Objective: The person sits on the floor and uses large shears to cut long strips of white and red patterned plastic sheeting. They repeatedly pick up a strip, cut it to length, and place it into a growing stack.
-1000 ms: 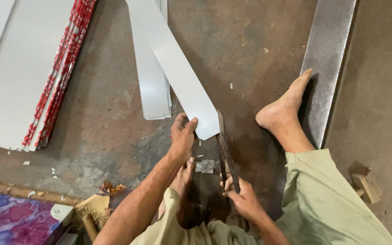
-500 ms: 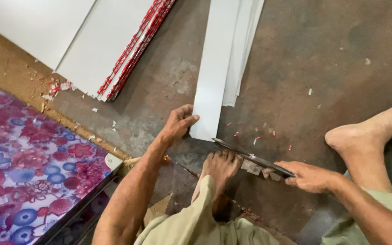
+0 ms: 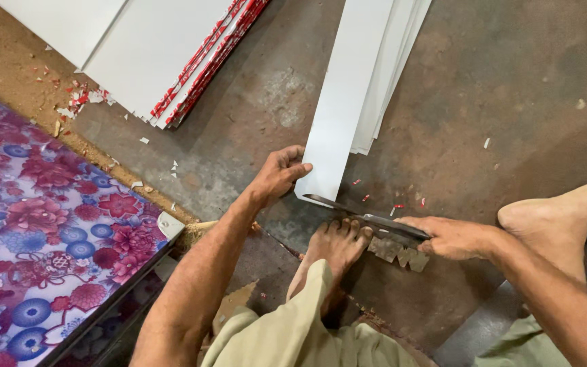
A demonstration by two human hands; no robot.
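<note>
From my head camera I look down at the floor (image 3: 497, 102), where I sit with my legs bent.

My left hand (image 3: 276, 177) is curled over the near corner of a long white strip (image 3: 341, 102). My fingers are pressed on its edge, pinching it flat so it stays put. The strip lies on the floor and runs away from me. More white strips (image 3: 392, 81) lie just under it, in a small pile.

My right hand (image 3: 453, 238) is wrapped tight around the handle of big metal shears (image 3: 365, 217). The long blade points left, and its tip sits right at the near end of the strip. My left foot (image 3: 334, 248) is just under the blade. My right foot (image 3: 558, 217) rests off to the right.

I think the cut is only starting. The blade touches the strip's end, but the strip looks whole from here. Small red and white scraps (image 3: 392, 204) lie near the blade, so some cutting looks done. A few cut pieces (image 3: 395, 251) sit beside my right hand.

To the left lies a stack of white sheets with red edges (image 3: 164, 54), not cut yet as far as I can see. A flowery cloth (image 3: 35, 238) covers something by my left arm.
</note>
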